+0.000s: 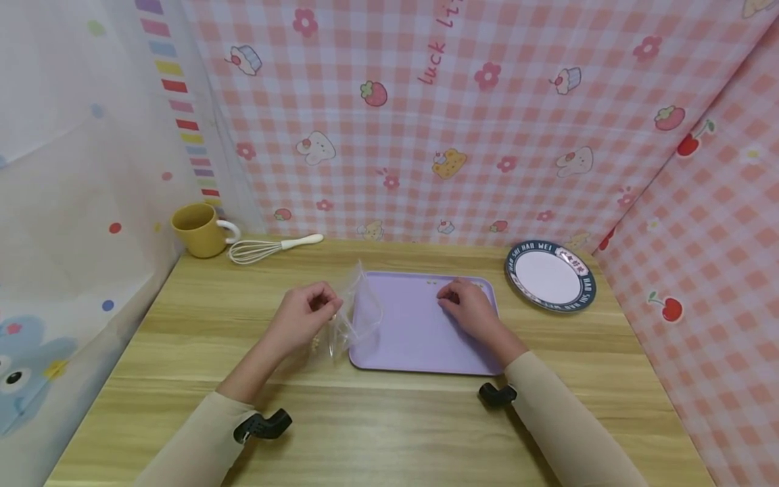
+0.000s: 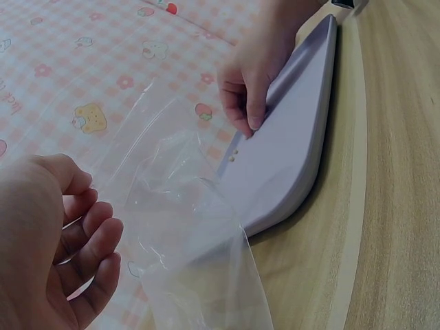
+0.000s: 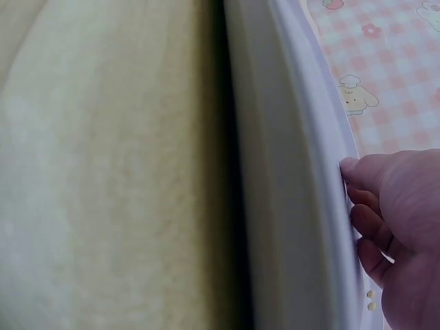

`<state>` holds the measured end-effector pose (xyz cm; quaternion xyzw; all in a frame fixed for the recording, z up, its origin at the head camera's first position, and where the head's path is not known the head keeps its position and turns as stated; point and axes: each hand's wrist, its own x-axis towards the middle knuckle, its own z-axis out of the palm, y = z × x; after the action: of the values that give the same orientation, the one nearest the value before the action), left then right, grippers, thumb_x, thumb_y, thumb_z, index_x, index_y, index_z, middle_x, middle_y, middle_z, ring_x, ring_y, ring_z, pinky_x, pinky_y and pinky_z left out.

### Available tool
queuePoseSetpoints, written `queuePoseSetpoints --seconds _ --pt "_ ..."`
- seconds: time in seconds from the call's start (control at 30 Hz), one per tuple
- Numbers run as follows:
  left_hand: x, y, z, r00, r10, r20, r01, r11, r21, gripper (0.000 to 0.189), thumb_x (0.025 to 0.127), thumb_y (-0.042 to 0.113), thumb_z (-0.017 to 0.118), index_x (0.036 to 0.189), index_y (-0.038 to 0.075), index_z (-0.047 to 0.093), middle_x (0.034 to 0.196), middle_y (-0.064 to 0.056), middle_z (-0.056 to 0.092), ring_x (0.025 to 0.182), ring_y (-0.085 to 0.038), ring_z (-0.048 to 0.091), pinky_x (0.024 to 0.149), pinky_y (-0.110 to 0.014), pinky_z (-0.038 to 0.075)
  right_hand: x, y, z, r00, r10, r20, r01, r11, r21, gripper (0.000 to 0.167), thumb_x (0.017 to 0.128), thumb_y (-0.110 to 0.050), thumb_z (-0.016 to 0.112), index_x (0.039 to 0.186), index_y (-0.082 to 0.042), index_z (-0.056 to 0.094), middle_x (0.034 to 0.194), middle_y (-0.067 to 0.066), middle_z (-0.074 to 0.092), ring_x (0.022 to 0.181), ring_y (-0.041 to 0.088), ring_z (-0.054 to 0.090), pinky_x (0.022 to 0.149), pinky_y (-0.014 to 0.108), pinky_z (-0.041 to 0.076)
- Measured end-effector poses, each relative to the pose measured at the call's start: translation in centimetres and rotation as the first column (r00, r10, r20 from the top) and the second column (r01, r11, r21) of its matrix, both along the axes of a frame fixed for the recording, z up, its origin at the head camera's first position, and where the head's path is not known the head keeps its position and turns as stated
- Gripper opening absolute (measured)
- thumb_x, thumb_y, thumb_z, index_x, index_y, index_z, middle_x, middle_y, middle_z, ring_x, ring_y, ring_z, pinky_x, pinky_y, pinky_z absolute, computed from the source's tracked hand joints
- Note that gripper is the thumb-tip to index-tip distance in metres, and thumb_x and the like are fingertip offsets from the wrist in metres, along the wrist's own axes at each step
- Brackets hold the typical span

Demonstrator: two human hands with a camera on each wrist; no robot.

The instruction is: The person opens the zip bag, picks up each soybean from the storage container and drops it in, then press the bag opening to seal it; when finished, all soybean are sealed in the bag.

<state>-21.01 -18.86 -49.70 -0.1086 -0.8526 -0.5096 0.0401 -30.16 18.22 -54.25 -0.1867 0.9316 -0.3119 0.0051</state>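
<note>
My left hand pinches the edge of a clear plastic bag, which hangs over the left end of a lilac tray. Small yellowish pieces show low in the bag. Above the tray's far right part, my right hand has its fingers curled, with thumb and fingertips close together at the surface. Whether anything sits between those fingertips is hidden. A few small yellowish, bean-like pieces lie on the tray near them; two pieces also appear beside the hand in the right wrist view.
A mustard mug with a white handle stands at the back left. Beside it lies a cream whisk. At the back right is a round plate with a dark lettered rim. Patterned cloth walls border the wooden table.
</note>
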Motion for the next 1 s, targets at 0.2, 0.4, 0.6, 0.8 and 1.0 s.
queuePoseSetpoints --seconds 0.2,0.4,0.6,0.8,1.0 --pt "0.1 0.0 0.0 1.0 0.002 -0.002 -0.002 1.0 -0.001 0.014 0.105 0.012 0.075 0.091 0.012 0.072 0.076 0.001 0.064 0.069 -0.017 0.056 0.06 -0.026 0.045 0.2 0.0 0.3 1.0 -0.008 -0.01 0.008 1.0 -0.013 0.007 0.103 -0.008 0.079 0.108 -0.004 0.081 0.106 0.01 0.073 0.091 0.024 0.065 0.082 0.041 0.054" --pt "0.1 0.0 0.0 1.0 0.007 0.009 -0.007 1.0 0.005 0.012 0.104 0.011 0.075 0.092 0.012 0.073 0.077 0.0 0.065 0.069 -0.018 0.057 0.059 -0.026 0.046 0.4 0.2 0.4 1.0 -0.005 -0.02 0.005 1.0 -0.016 0.006 0.103 -0.006 0.079 0.108 -0.003 0.081 0.105 0.011 0.078 0.092 0.024 0.069 0.084 0.045 0.057" --pt "0.2 0.0 0.2 1.0 -0.001 0.019 0.0 1.0 0.011 0.013 0.105 0.012 0.074 0.093 0.012 0.072 0.077 -0.001 0.065 0.07 -0.019 0.057 0.06 -0.026 0.046 0.6 0.3 0.2 1.0 -0.007 -0.016 0.007 1.0 -0.029 0.006 0.103 -0.01 0.08 0.105 -0.004 0.081 0.103 0.008 0.078 0.091 0.022 0.068 0.085 0.043 0.055" --pt "0.3 0.0 0.2 1.0 0.001 0.018 -0.001 1.0 0.012 0.013 0.105 0.012 0.074 0.093 0.012 0.072 0.077 0.0 0.065 0.07 -0.019 0.057 0.06 -0.027 0.046 1.7 -0.9 1.7 0.997 0.044 -0.066 -0.053 0.989 -0.142 0.006 0.101 -0.006 0.081 0.105 -0.003 0.08 0.099 0.006 0.076 0.088 0.019 0.065 0.079 0.035 0.054" --pt "0.2 0.0 0.2 1.0 -0.006 0.013 0.006 1.0 0.01 0.014 0.106 0.013 0.074 0.092 0.012 0.072 0.077 -0.001 0.064 0.07 -0.02 0.057 0.059 -0.027 0.046 3.3 -4.0 4.4 0.985 0.113 -0.131 -0.142 0.961 -0.236 0.007 0.1 -0.004 0.082 0.103 -0.011 0.081 0.097 0.001 0.075 0.085 0.016 0.062 0.07 0.03 0.049"
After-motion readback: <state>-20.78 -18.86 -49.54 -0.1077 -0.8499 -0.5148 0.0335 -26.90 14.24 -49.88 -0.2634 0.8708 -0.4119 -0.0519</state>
